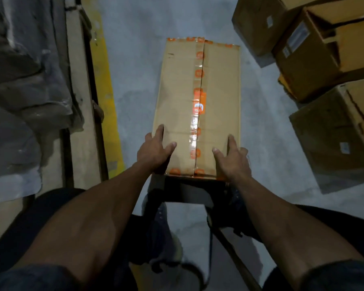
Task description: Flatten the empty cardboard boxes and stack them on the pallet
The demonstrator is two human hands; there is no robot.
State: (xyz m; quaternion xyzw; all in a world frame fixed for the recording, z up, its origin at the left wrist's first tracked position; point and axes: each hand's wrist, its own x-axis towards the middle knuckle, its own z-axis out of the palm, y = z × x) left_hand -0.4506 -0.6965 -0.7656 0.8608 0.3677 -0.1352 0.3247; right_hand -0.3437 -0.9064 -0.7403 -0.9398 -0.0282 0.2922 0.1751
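On the floor (139, 66) stands my taped box (183, 97). My left hand (155, 151) grips its left edge. My right hand (232, 159) grips its right.

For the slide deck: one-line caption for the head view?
Both hands, left and right, grasp the near end of a taped cardboard box on the concrete floor.

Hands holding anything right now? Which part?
Both hands, left and right, hold the taped cardboard box by its near end, fingers over the side edges.
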